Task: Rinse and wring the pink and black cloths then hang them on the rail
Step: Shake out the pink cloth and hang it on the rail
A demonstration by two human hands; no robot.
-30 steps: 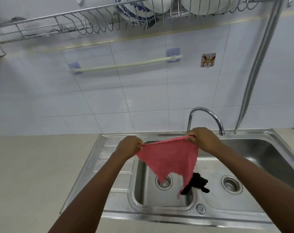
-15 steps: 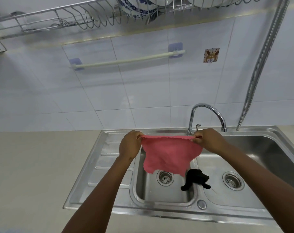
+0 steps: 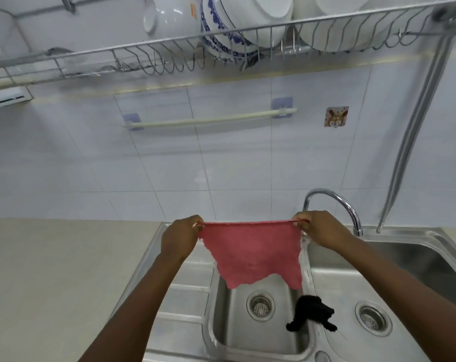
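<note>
— Since a sec ago the pink cloth (image 3: 253, 253) has come up off the basin & got pulled flat; before, it sagged to a point btwn the hands. View has tipped up too, more of the dish rack (image 3: 221, 48) showing along the top.

— Grip?

— Left hand (image 3: 181, 237), centre-left of frame, fingers pinched shut on the cloth's top left corner. Right hand (image 3: 323, 231), centre-right by the tap (image 3: 333, 205), fingers pinched shut on the other corner. Top edge taut, rest hangs over the sink (image 3: 417, 244).

— So how far along?

— Abt halfway, I'd guess. Pink looks rinsed & wrung, ready to hang. Rail (image 3: 208, 120), upper centre on the tiles, is bare, well above the hands. Black cloth (image 3: 311, 312), lower right, lies crumpled on the divider btwn the two basins, nobody touching it. Can't tell if it's been rinsed yet. Both hangings left.
</note>
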